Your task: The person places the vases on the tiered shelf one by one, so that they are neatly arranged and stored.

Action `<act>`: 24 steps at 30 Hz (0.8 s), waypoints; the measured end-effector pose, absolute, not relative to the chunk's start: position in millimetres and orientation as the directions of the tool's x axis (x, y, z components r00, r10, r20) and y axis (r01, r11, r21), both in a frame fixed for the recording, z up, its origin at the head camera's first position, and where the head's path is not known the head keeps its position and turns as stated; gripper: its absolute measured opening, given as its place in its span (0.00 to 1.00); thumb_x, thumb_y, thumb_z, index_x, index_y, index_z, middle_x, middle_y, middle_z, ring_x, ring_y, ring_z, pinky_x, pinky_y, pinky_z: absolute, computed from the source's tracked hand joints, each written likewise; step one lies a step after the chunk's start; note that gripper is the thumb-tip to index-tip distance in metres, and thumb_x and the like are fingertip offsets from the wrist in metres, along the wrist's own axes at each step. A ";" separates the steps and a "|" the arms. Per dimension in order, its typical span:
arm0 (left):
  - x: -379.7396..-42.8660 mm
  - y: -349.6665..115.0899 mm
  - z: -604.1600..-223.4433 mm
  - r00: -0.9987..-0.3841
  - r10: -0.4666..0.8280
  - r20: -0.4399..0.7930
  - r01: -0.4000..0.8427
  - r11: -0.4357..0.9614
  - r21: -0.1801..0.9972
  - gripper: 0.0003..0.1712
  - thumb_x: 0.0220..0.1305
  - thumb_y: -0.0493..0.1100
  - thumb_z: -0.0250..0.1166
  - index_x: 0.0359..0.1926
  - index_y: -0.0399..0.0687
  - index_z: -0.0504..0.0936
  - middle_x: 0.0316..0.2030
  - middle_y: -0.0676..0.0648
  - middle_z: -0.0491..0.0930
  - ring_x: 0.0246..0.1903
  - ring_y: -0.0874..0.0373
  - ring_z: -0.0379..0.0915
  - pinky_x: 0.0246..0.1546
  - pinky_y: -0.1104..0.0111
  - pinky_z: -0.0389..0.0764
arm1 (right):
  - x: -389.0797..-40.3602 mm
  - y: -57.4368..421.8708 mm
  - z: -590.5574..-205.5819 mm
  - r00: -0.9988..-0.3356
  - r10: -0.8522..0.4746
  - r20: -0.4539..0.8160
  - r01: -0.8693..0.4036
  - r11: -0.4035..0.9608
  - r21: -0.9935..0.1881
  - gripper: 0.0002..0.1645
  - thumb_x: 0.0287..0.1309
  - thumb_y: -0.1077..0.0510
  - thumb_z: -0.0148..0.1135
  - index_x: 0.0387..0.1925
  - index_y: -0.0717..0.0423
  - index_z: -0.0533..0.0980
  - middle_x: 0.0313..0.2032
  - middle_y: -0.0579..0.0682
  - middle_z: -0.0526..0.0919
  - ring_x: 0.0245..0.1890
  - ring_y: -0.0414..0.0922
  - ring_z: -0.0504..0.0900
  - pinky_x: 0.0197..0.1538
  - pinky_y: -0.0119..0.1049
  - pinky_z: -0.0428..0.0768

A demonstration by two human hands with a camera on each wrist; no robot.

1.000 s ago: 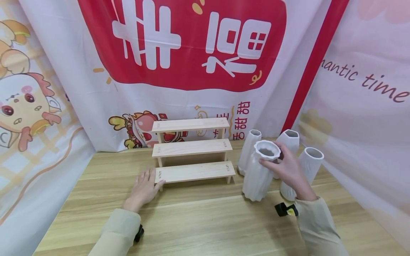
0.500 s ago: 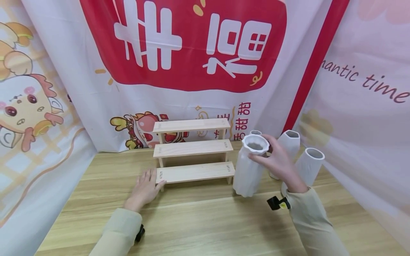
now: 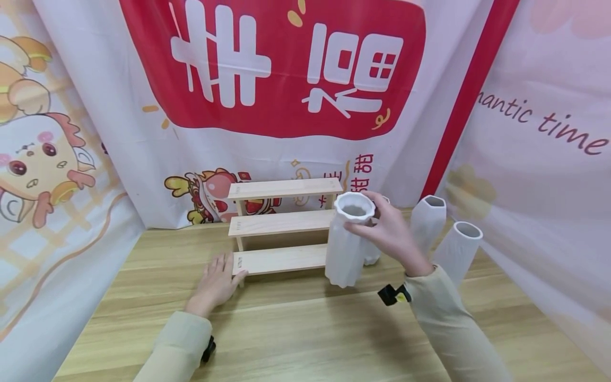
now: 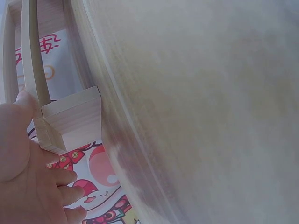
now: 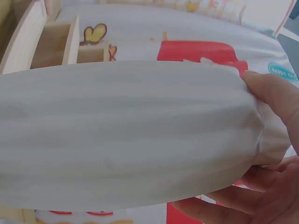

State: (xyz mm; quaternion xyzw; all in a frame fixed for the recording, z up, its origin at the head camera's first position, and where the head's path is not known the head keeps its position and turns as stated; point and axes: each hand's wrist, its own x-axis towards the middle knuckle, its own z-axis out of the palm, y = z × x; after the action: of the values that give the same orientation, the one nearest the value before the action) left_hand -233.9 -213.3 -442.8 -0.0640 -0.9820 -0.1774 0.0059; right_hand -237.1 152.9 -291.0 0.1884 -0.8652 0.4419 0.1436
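A white fluted vase (image 3: 346, 249) with a scalloped rim stands upright in front of the right end of the three-tier wooden display stand (image 3: 281, 258). My right hand (image 3: 389, 231) grips it at the neck, thumb on the near side and fingers behind. The right wrist view shows the thumb and fingers around the narrow neck of this vase (image 5: 126, 135). Over at the stand's left end, my left hand (image 3: 217, 281) rests against the lowest shelf. Its thumb touches the board's corner and its fingers stretch along the side, close to the wooden leg (image 4: 77, 116).
Behind the held vase stands another white vase (image 3: 372, 253), mostly hidden. Farther right are an angular-mouthed white vase (image 3: 427, 223) and a round-mouthed white vase (image 3: 458, 254), partly covered by the right arm. A printed cloth (image 3: 157, 175) hangs behind the wooden table (image 3: 281, 334).
My right hand has carried the fluted vase leftward from among the other vases to the stand's right end, now covering part of its shelves. The left hand has stayed in place.
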 end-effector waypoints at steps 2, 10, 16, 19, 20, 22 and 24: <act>-233.9 -213.5 -442.5 -0.992 0.124 0.037 0.130 0.928 0.349 0.42 0.70 0.55 0.44 0.67 0.25 0.42 0.64 0.23 0.43 0.64 0.29 0.36 0.61 0.42 0.38 | -239.6 144.6 -290.4 -0.874 -0.223 0.432 -0.481 0.523 -0.703 0.43 0.42 0.48 0.74 0.59 0.54 0.65 0.47 0.51 0.75 0.46 0.48 0.75 0.44 0.46 0.78; -235.0 -214.9 -444.7 -0.992 0.124 0.033 0.128 0.931 0.342 0.43 0.70 0.56 0.44 0.67 0.26 0.42 0.64 0.23 0.43 0.64 0.29 0.36 0.62 0.42 0.38 | -245.4 112.8 -291.5 -0.833 -0.281 0.476 -0.553 0.451 -0.701 0.40 0.41 0.54 0.75 0.56 0.55 0.67 0.45 0.50 0.78 0.42 0.46 0.77 0.39 0.41 0.80; -235.1 -214.9 -446.6 -0.991 0.127 0.035 0.131 0.932 0.338 0.43 0.70 0.57 0.44 0.67 0.25 0.43 0.64 0.23 0.43 0.63 0.29 0.36 0.61 0.42 0.37 | -247.5 93.7 -292.1 -0.844 -0.297 0.446 -0.535 0.420 -0.733 0.39 0.41 0.53 0.75 0.56 0.50 0.67 0.45 0.46 0.77 0.45 0.43 0.77 0.39 0.39 0.80; -235.0 -215.0 -446.9 -0.991 0.129 0.040 0.135 0.932 0.337 0.43 0.70 0.56 0.44 0.67 0.25 0.43 0.64 0.22 0.44 0.63 0.29 0.37 0.61 0.42 0.38 | -249.5 85.4 -292.9 -0.831 -0.317 0.458 -0.555 0.412 -0.723 0.40 0.41 0.53 0.75 0.57 0.51 0.67 0.45 0.45 0.78 0.45 0.43 0.77 0.39 0.38 0.80; -235.0 -215.2 -447.1 -0.991 0.130 0.041 0.136 0.932 0.336 0.43 0.70 0.56 0.44 0.67 0.25 0.43 0.64 0.22 0.44 0.63 0.29 0.37 0.61 0.42 0.38 | -250.3 82.9 -293.1 -0.824 -0.325 0.464 -0.564 0.405 -0.719 0.40 0.41 0.53 0.75 0.57 0.52 0.67 0.45 0.45 0.78 0.45 0.42 0.77 0.40 0.38 0.80; -235.5 -215.6 -447.0 -0.991 0.129 0.043 0.136 0.933 0.334 0.43 0.70 0.56 0.44 0.67 0.25 0.43 0.64 0.22 0.44 0.63 0.29 0.37 0.62 0.42 0.38 | -251.9 77.9 -293.3 -0.811 -0.341 0.474 -0.582 0.392 -0.713 0.41 0.41 0.53 0.74 0.58 0.53 0.66 0.46 0.45 0.78 0.46 0.42 0.77 0.41 0.38 0.79; -235.9 -215.7 -446.6 -0.991 0.125 0.040 0.131 0.934 0.332 0.43 0.70 0.57 0.44 0.67 0.25 0.43 0.64 0.23 0.44 0.63 0.30 0.37 0.62 0.42 0.39 | -253.2 72.7 -293.0 -0.803 -0.352 0.480 -0.592 0.385 -0.708 0.41 0.42 0.53 0.74 0.58 0.54 0.66 0.46 0.45 0.78 0.46 0.41 0.77 0.42 0.38 0.79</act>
State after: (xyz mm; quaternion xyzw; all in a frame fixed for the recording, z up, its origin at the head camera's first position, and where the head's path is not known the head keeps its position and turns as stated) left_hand -235.9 -215.7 -446.6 -0.0652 -0.9833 -0.1696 0.0089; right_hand -253.2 72.7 -293.0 0.2869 -0.8225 0.4746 0.1265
